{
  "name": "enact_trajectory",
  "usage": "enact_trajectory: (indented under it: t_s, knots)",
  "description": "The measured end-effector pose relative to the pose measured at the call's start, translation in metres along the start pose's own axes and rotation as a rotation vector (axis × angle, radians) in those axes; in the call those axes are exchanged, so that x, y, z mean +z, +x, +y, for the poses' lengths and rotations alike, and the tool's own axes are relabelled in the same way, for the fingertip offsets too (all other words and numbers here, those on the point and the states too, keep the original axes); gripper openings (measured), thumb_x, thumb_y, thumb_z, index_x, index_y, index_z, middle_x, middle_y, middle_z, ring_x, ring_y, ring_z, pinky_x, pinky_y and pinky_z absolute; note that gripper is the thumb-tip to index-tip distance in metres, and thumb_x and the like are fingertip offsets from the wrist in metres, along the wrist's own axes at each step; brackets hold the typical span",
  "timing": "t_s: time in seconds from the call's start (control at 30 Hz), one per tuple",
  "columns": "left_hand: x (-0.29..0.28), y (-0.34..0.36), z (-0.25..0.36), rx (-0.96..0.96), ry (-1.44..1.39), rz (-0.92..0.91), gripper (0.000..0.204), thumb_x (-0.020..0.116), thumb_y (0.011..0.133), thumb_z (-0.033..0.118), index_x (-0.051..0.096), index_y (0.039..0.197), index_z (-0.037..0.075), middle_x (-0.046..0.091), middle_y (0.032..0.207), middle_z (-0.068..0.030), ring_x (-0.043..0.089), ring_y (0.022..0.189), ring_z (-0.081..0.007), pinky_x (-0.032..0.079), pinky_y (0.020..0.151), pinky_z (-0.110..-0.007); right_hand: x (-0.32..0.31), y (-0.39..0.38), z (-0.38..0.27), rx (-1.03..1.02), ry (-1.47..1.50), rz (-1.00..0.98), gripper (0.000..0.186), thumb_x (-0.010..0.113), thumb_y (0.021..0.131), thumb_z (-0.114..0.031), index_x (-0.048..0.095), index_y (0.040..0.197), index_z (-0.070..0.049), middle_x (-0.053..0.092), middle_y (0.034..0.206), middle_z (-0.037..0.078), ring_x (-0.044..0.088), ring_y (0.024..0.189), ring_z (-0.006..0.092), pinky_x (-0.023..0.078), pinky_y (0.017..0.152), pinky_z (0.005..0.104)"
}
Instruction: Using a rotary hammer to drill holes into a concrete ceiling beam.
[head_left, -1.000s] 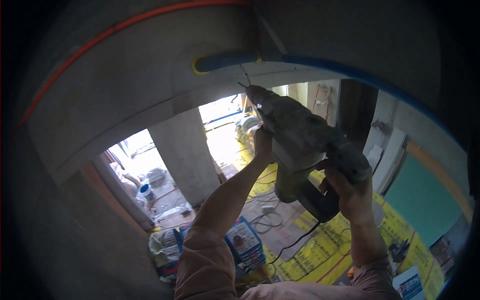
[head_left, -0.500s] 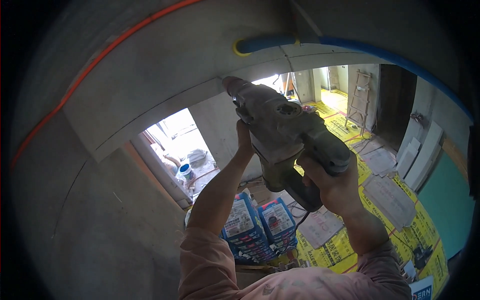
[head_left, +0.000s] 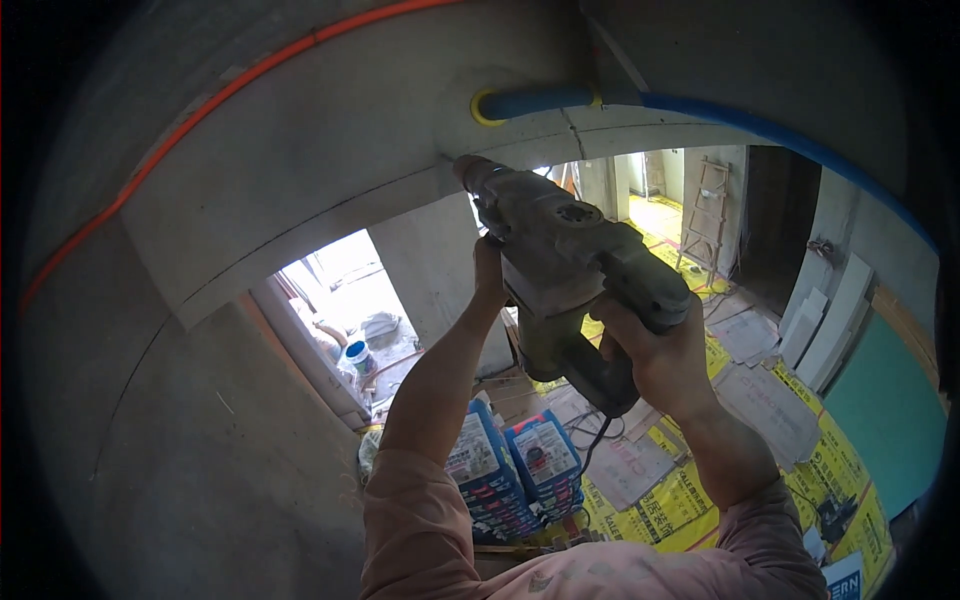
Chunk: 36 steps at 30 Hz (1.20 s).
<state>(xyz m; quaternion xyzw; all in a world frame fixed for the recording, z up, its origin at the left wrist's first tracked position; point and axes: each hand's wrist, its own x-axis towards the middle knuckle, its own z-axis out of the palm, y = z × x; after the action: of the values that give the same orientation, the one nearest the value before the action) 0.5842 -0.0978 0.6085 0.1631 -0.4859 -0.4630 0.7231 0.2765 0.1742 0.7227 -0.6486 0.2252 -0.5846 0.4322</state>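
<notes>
The heavy drill (head_left: 565, 245) is raised overhead at centre, its nose up against the grey beam (head_left: 330, 190), near and left of the blue pipe (head_left: 540, 100). The right hand (head_left: 665, 350) has its fingers wrapped around the rear handle; the left hand (head_left: 489, 268) supports the front, its fingers mostly hidden, so I can't tell their grip. With the tool this high, tired arms could let the bit wander, or a jam could twist it. The cord (head_left: 597, 448) dangling below could snag on the blue packages (head_left: 480, 465).

You've got glare blowing out the doorway (head_left: 345, 272), dim left wall (head_left: 230, 410), shaded drill (head_left: 560, 245); fisheye bends edges, corners black.
</notes>
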Motion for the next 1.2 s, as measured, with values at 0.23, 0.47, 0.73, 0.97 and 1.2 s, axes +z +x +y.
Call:
enact_trajectory:
  t_s: [0.23, 0.47, 0.73, 0.97, 1.2]
  knots:
    - [0.008, -0.002, -0.002, -0.032, -0.022, 0.102, 0.025, 0.064, 0.085, 0.016, 0.068, 0.098, -0.004, 0.073, 0.09, -0.0152, 0.07, 0.086, -0.0197, 0.052, 0.071, -0.037, 0.003, 0.002, -0.004, -0.012, -0.012, -0.008, 0.013, 0.068, 0.087, -0.011, 0.062, 0.088, 0.001, 0.063, 0.07, 0.004, 0.06, 0.057, 0.0095, 0.046, 0.054, 0.0266]
    - [0.042, 0.0, -0.011, 0.228, 0.16, 0.029, 0.027, 0.069, 0.081, 0.019, 0.067, 0.097, -0.002, 0.072, 0.087, -0.0193, 0.071, 0.083, -0.0331, 0.053, 0.072, -0.04, 0.002, 0.007, -0.019, -0.054, -0.08, -0.029, 0.013, 0.066, 0.087, -0.011, 0.062, 0.089, 0.002, 0.062, 0.07, 0.004, 0.059, 0.056, 0.0105, 0.046, 0.053, 0.0263]
    - [0.021, 0.006, 0.011, 0.221, 0.113, 0.112, 0.031, 0.071, 0.078, 0.026, 0.067, 0.093, -0.001, 0.07, 0.089, -0.0236, 0.069, 0.086, -0.0378, 0.052, 0.071, -0.042, 0.03, 0.01, -0.037, -0.142, -0.129, -0.124, 0.011, 0.062, 0.088, -0.007, 0.061, 0.093, 0.003, 0.063, 0.073, 0.006, 0.059, 0.055, 0.0125, 0.047, 0.052, 0.0269]
    - [0.098, -0.051, 0.072, 0.289, 0.94, 0.24, 0.033, 0.072, 0.078, 0.029, 0.069, 0.088, -0.002, 0.07, 0.085, -0.0233, 0.07, 0.088, -0.0364, 0.052, 0.073, -0.042, 0.025, 0.005, -0.032, -0.154, -0.163, -0.081, 0.017, 0.062, 0.088, -0.005, 0.059, 0.101, 0.004, 0.064, 0.078, 0.007, 0.061, 0.056, 0.0141, 0.05, 0.051, 0.028]
    - [0.106, -0.054, 0.077, 0.262, 0.971, 0.242, 0.038, 0.073, 0.077, 0.033, 0.069, 0.092, -0.001, 0.07, 0.089, -0.0225, 0.069, 0.091, -0.0373, 0.052, 0.076, -0.043, 0.027, 0.006, -0.037, -0.15, -0.158, -0.059, 0.021, 0.062, 0.087, -0.005, 0.058, 0.105, 0.005, 0.064, 0.079, 0.009, 0.061, 0.055, 0.0146, 0.05, 0.051, 0.0272]
